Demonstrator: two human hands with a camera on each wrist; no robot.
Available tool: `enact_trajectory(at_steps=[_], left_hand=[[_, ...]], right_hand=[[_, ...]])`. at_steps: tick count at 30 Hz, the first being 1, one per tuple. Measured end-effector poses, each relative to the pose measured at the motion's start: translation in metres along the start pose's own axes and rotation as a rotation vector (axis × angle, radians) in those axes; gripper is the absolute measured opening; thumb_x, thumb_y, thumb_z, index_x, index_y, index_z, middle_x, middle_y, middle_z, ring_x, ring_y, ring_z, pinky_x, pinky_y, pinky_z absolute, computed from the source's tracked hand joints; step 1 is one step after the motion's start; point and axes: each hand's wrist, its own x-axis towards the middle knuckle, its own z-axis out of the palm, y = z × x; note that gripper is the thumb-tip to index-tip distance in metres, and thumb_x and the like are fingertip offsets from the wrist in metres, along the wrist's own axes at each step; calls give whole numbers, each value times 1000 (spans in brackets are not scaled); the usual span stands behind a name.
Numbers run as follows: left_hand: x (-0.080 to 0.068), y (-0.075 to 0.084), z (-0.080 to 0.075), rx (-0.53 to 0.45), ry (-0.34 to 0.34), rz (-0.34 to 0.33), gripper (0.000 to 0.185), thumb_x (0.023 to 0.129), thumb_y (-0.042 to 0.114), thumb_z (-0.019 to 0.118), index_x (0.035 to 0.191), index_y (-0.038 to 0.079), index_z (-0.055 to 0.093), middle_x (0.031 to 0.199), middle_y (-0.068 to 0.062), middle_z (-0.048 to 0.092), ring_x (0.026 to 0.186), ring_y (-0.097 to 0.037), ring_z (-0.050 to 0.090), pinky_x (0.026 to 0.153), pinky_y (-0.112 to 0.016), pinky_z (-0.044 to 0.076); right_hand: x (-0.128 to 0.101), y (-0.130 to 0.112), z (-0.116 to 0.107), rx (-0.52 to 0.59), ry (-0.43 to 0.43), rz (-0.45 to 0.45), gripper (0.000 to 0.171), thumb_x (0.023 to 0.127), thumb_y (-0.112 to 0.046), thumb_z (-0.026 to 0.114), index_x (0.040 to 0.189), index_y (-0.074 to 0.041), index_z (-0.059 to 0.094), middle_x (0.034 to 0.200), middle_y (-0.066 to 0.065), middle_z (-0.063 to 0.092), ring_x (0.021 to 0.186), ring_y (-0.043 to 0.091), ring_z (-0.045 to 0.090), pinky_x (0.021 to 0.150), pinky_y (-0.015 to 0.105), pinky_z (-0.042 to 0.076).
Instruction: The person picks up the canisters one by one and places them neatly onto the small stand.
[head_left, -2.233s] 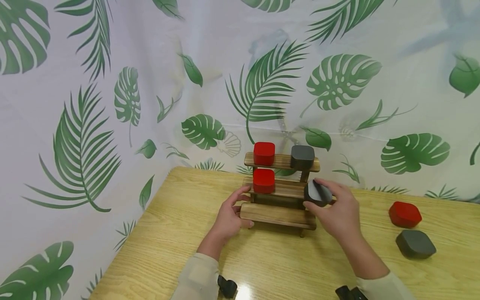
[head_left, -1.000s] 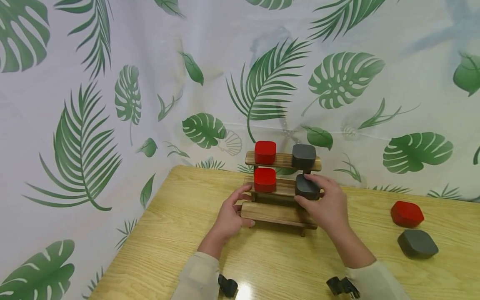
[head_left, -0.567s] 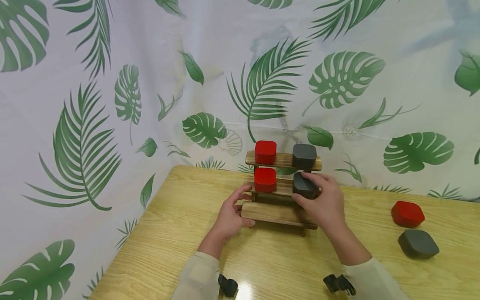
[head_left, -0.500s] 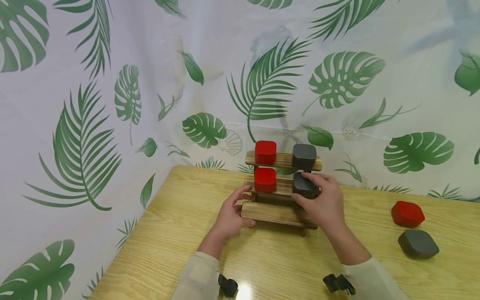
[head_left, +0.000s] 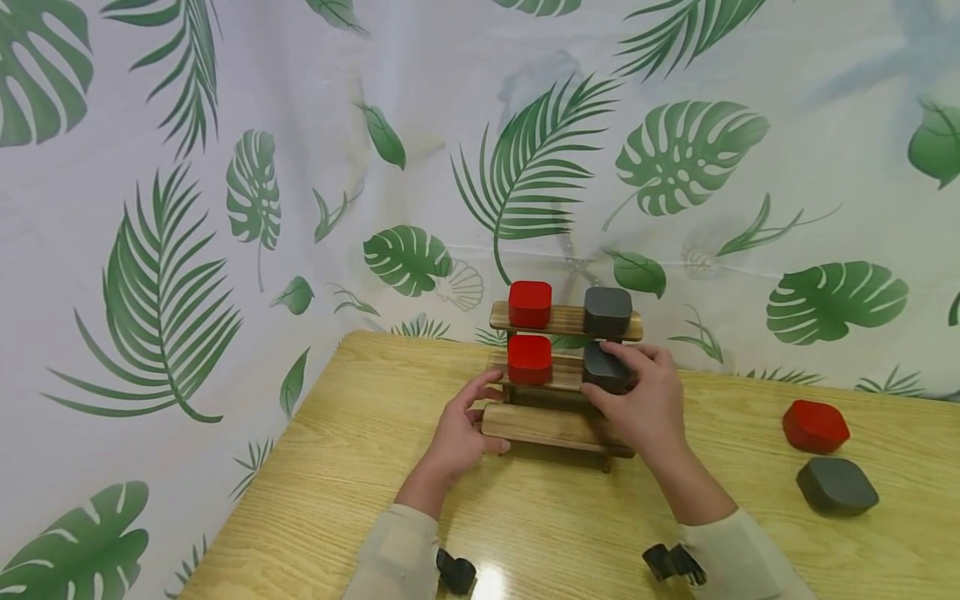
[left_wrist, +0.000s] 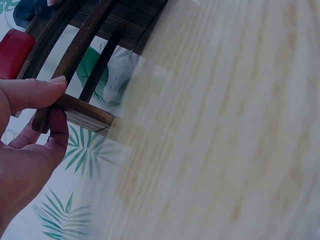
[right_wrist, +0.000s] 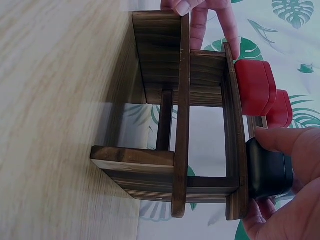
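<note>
Right hand [head_left: 651,407] holds the dark grey box [head_left: 606,368], fingers bent round it, thumb at its near left corner and a fingertip over the back of the top. Box is at the right end of the middle tier of the wooden stand [head_left: 555,423]; in the right wrist view its base looks to be touching the board. Left hand [head_left: 459,427] pinches the left end of the lowest tier, thumb above, fingers below, which probably steadies the frame. Middle red box [head_left: 528,360] sits at the left of the same tier, apart from the held one; upper red box [head_left: 529,303] and upper grey box [head_left: 607,312] stand on the top tier. Loose red box [head_left: 815,426] and loose grey box [head_left: 837,485] lie well off to the right on the surface [head_left: 360,467]. Handling, by judgement: boxes look stiff, smooth and light, hardly fragile, perhaps a little slippery where corners round off. Seam on the red ones, seen from the right wrist, hints at a lid, so best gripped low across opposite side walls. Stand looks slender and light, likely to skid if nudged; tier ends offer the safest hold, clear of the boxes.
</note>
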Motion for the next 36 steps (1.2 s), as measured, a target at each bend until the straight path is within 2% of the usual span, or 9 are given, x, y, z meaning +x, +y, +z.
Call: enact_trajectory(at_steps=[3, 8, 13, 23, 31, 36], left_hand=[[-1, 3, 0, 4, -8, 3, 102, 64, -33, 70, 147, 23, 50, 130, -17, 52, 94, -34, 59, 70, -36, 54], [-8, 19, 2, -1, -21, 14, 97, 65, -33, 68, 147, 16, 50, 130, -22, 50, 94, -36, 58, 69, -35, 54], [-11, 26, 3, -6, -21, 25, 96, 65, -34, 68, 146, 14, 50, 129, -23, 50, 94, -37, 58, 69, -35, 54], [-11, 25, 3, -4, -20, 9, 97, 65, -34, 68, 147, 16, 50, 130, -22, 50, 96, -39, 58, 71, -37, 55], [-10, 24, 3, -1, -24, 15, 97, 65, -33, 68, 147, 16, 50, 130, -23, 50, 94, -37, 58, 70, -36, 54], [-4, 10, 1, 6, -19, 16, 99, 66, -32, 69, 147, 20, 50, 130, -19, 51, 94, -36, 58, 69, -37, 54]], right_hand=[[0, 1, 1, -5, -1, -3, 56, 75, -12, 88, 127, -7, 69, 125, 22, 46, 100, 37, 52, 82, 49, 48], [1, 3, 2, 0, 1, -2, 56, 75, -12, 88, 128, -7, 68, 125, 22, 46, 101, 37, 52, 82, 49, 48], [1, 4, 3, -2, 7, -3, 56, 75, -12, 89, 127, -7, 68, 124, 21, 47, 99, 36, 52, 82, 49, 48], [0, 2, 2, 19, 22, -6, 59, 74, -11, 90, 128, -6, 68, 124, 21, 47, 104, 37, 50, 84, 50, 48], [-7, -1, -6, 68, 35, 49, 67, 73, -10, 90, 135, -7, 64, 125, 19, 47, 113, 37, 49, 89, 52, 50], [-12, 0, -13, 60, 51, 60, 68, 72, -9, 91, 135, -9, 64, 124, 17, 50, 115, 34, 48, 87, 53, 49]])
